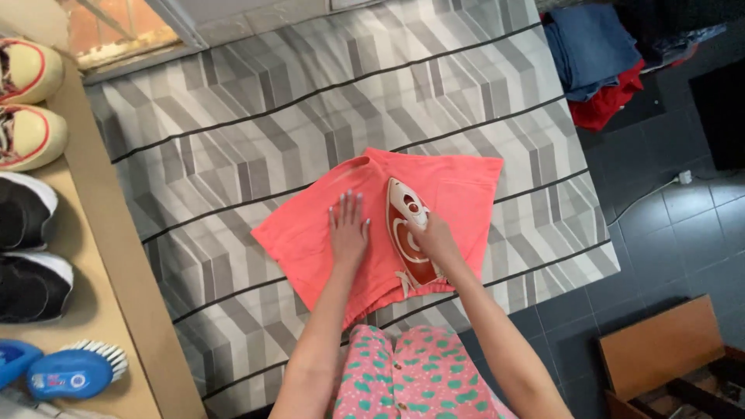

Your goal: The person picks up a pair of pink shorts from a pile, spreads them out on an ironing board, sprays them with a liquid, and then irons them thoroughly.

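Note:
A coral-pink garment (458, 194) lies spread flat on a surface covered with a grey geometric-patterned cloth (256, 116). My left hand (348, 231) presses flat on the garment, fingers together. My right hand (434, 239) grips the handle of a red and white clothes iron (407, 225), which rests sole-down on the garment just right of my left hand, its tip pointing away from me.
A wooden shelf (101, 256) at the left holds shoes (27, 136) and a blue scrubbing brush (74, 372). Folded blue and red clothes (594, 62) lie at the far right corner. A wooden box (660, 349) stands on the dark tiled floor.

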